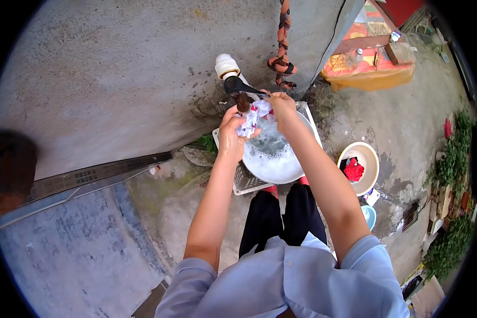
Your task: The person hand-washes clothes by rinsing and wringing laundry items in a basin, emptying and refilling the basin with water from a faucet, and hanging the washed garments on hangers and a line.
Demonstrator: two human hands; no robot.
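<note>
A tap with a white collar and a black lever (238, 85) sticks out from the wall over a basin (273, 177) of foamy water. Just under its brownish spout, my left hand (232, 133) is closed around a bunched white cloth with red patches (247, 124). The fingers of my right hand (282, 108) are closed at the end of the lever. Part of the cloth lies against the underside of my right hand, and whether that hand also grips it is hard to see.
The basin rests on a white plastic crate (244, 183). To the right are a cream basin (375, 159) with red and black cloth and a small blue basin (371, 217). A braided rope (282, 40) hangs near the tap. A covered table (365, 74) stands farther back.
</note>
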